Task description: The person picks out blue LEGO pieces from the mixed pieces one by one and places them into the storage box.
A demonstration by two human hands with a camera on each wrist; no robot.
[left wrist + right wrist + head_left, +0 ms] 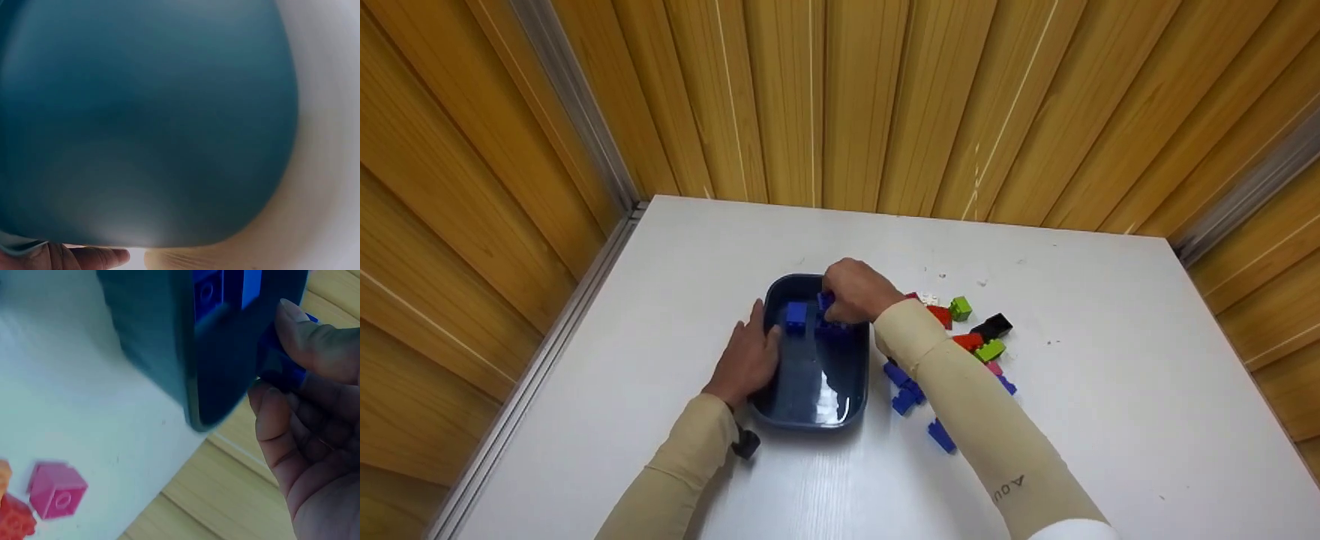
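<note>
A dark blue tray [810, 409] sits on the white table. My left hand [746, 360] lies against its left wall with the fingers straight and the thumb at the rim; the left wrist view shows only the tray wall [146, 124] and a fingertip [90, 259]. My right hand [855, 291] hovers over the tray's far right corner and pinches a blue brick [826, 301]. In the right wrist view that blue brick [287, 371] sits between thumb and fingers of the right hand [278, 354], just beyond the tray rim [197, 399]. Another blue brick [796, 315] lies inside the tray.
Loose bricks lie right of the tray: red [939, 315], green [960, 307], black [994, 326] and several blue ones [904, 386]. A pink brick [56, 489] lies near the tray. Wooden walls close in the table's back and sides. A small black object [745, 442] hangs at my left wrist.
</note>
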